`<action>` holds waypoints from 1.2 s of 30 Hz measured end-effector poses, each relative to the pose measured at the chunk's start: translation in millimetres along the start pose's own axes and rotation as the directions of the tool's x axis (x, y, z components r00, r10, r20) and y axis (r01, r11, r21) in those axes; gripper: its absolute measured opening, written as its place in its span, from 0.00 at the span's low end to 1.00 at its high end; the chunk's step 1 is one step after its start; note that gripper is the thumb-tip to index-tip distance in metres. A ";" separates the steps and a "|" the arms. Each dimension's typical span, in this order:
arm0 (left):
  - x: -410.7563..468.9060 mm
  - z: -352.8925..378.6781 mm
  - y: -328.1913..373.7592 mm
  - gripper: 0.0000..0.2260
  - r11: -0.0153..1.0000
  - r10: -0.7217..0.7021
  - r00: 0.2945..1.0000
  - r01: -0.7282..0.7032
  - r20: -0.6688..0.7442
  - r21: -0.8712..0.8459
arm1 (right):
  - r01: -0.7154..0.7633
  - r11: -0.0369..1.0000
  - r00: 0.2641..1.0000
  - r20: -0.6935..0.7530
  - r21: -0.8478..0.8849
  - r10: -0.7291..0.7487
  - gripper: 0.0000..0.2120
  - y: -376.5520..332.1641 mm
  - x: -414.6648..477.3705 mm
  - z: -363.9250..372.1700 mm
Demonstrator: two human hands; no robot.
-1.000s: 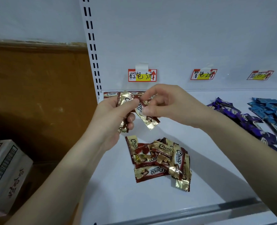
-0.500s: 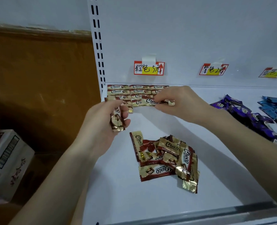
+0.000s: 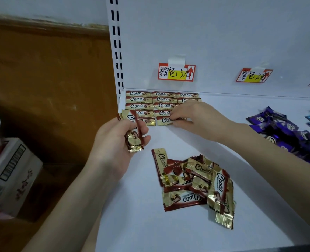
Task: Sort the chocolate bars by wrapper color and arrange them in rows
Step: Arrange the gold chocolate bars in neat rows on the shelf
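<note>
Along the back wall (image 3: 223,42) lie rowed gold-brown Choco bars (image 3: 138,99); left hand (image 3: 112,148) grips some, right hand (image 3: 196,119) pinches one.

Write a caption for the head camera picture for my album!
Right hand sets a gold Choco bar into the rows while left hand holds spare bars.
</note>
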State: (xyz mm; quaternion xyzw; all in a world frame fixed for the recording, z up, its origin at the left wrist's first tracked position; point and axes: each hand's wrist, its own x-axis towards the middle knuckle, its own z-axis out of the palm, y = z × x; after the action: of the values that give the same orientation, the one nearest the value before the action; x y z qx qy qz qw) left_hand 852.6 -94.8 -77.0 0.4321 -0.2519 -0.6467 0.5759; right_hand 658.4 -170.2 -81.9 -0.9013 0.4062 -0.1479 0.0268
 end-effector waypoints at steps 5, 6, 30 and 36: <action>1.4 1.4 -1.0 0.09 1.000 0.003 1.000 -0.003 -0.010 0.008 | -0.004 1.000 1.000 -0.005 0.000 0.004 0.08 -0.8 -0.6 2.6; 1.7 1.7 -1.1 0.09 1.000 0.002 1.000 -0.002 -0.009 0.009 | -0.007 1.000 1.000 -0.009 0.002 0.007 0.08 -1.2 -0.6 2.5; 2.0 4.2 0.4 0.08 1.000 -0.005 1.000 0.005 0.006 0.015 | 0.012 0.999 1.000 -0.016 0.034 -0.011 0.11 -4.8 -3.2 1.8; 2.6 9.9 4.1 0.09 0.997 0.011 0.994 -0.019 0.105 0.076 | -0.105 0.977 0.991 -0.068 0.187 0.119 0.07 -11.1 -3.4 -4.8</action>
State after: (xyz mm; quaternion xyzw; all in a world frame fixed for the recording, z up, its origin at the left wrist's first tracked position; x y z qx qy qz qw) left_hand 846.5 -99.9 -69.4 0.4174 -0.3098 -0.6539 0.5497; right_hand 662.9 -159.9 -76.3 -0.8642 0.4418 -0.2183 0.1015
